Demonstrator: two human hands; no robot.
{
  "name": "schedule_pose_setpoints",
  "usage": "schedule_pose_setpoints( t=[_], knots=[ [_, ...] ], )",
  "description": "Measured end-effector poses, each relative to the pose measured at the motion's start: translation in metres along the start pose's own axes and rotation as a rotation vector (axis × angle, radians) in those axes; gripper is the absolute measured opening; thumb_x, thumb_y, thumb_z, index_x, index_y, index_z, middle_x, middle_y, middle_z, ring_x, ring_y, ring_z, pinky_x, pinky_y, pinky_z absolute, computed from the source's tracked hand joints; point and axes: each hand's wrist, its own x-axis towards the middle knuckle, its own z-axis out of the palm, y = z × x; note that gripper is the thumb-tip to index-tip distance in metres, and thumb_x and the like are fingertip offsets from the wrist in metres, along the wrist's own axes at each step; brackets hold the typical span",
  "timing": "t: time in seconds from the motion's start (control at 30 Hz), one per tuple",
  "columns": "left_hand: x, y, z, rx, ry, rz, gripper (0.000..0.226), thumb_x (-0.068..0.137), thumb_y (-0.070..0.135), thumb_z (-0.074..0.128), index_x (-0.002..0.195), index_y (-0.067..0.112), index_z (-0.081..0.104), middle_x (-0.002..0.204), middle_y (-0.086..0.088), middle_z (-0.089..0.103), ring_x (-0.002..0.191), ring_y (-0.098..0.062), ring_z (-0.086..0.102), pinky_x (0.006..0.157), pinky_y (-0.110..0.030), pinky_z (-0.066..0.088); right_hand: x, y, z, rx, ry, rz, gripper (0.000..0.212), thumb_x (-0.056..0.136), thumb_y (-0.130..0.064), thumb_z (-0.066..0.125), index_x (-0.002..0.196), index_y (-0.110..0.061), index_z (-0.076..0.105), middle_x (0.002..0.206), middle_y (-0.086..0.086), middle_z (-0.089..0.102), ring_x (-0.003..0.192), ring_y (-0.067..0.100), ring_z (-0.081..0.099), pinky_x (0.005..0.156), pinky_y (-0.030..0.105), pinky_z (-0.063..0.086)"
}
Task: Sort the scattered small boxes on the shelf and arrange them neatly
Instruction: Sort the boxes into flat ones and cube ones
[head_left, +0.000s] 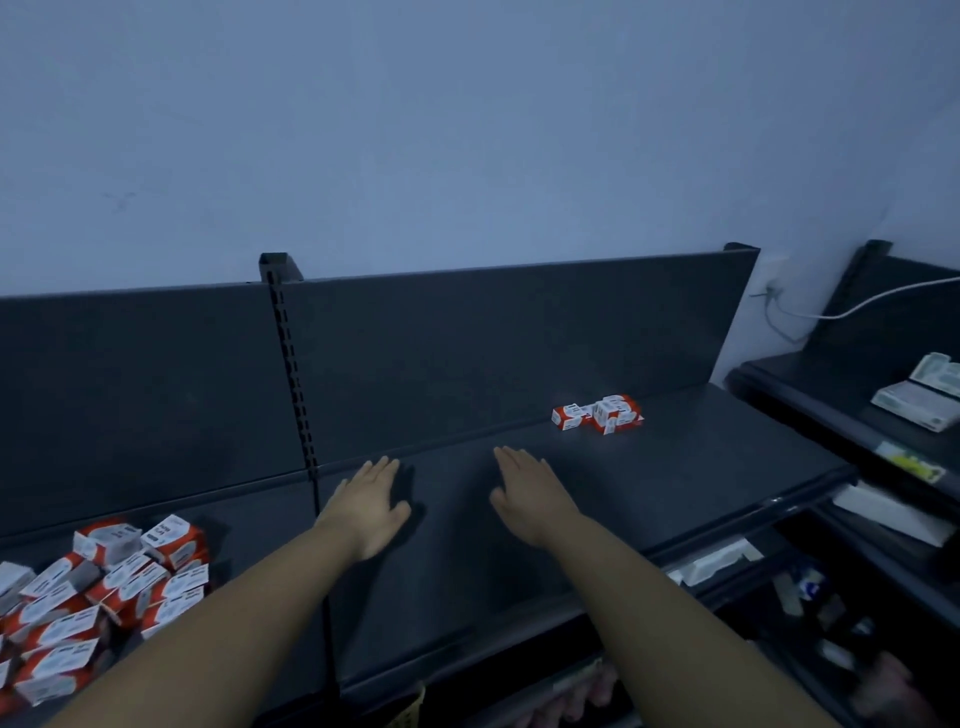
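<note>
A jumbled heap of small red and white boxes (98, 597) lies at the lower left of the dark shelf (701, 467). A small group of the same boxes (597, 414) sits against the shelf's back panel on the right. My left hand (371, 506) and my right hand (530, 496) are stretched out flat, palms down, over the bare middle of the shelf. Both hold nothing, and their fingers lie close together. The hands are apart from both groups of boxes.
A slotted upright post (293, 374) divides the shelf's back panel. A second dark shelf (810, 384) at the right carries pale packs (919, 397) and a white cable (857, 306). Lower shelves with assorted goods (727, 558) show beneath the front edge.
</note>
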Motion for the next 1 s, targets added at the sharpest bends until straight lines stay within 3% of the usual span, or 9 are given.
schedule_pose_setpoints(
  t=[0.47,0.83,0.9,1.0],
  knots=[
    [0.043,0.021,0.023,-0.036,-0.057,0.073,0.068,0.102,0.036,0.037,0.157,0.016,0.002,0.164,-0.001,-0.002,0.151,-0.017,-0.002,0.122,-0.036,0.002,0.012,0.035,0.004,0.064,0.013,0.076,0.064,0.102,-0.025,0.036,0.158,-0.01,0.01,0.166,0.006,0.011,0.152,0.023,0.008,0.124,0.039,0.004],
    [0.101,0.093,0.048,-0.103,-0.027,0.043,0.067,0.102,0.038,0.035,0.157,0.018,0.002,0.164,0.001,-0.001,0.151,-0.015,-0.001,0.122,-0.034,0.001,0.05,0.131,-0.023,0.043,-0.06,0.056,0.064,0.102,-0.027,0.037,0.158,-0.011,0.01,0.166,0.005,0.012,0.152,0.021,0.008,0.124,0.039,0.004],
    [0.113,0.11,0.056,-0.115,-0.03,0.029,0.067,0.102,0.038,0.036,0.157,0.017,0.001,0.164,0.001,-0.001,0.151,-0.015,-0.001,0.123,-0.035,0.001,0.06,0.149,-0.025,0.061,-0.061,0.037,0.064,0.1,-0.027,0.039,0.157,-0.01,0.016,0.164,0.006,0.018,0.151,0.022,0.015,0.124,0.041,0.007],
    [0.133,0.139,0.064,-0.138,-0.016,0.012,0.067,0.102,0.037,0.037,0.157,0.017,0.003,0.164,0.0,-0.001,0.151,-0.016,-0.001,0.123,-0.036,0.002,0.076,0.176,-0.032,0.092,-0.028,-0.002,0.053,0.095,-0.027,0.044,0.145,-0.012,0.038,0.146,0.003,0.044,0.133,0.021,0.039,0.117,0.044,0.026]
  ],
)
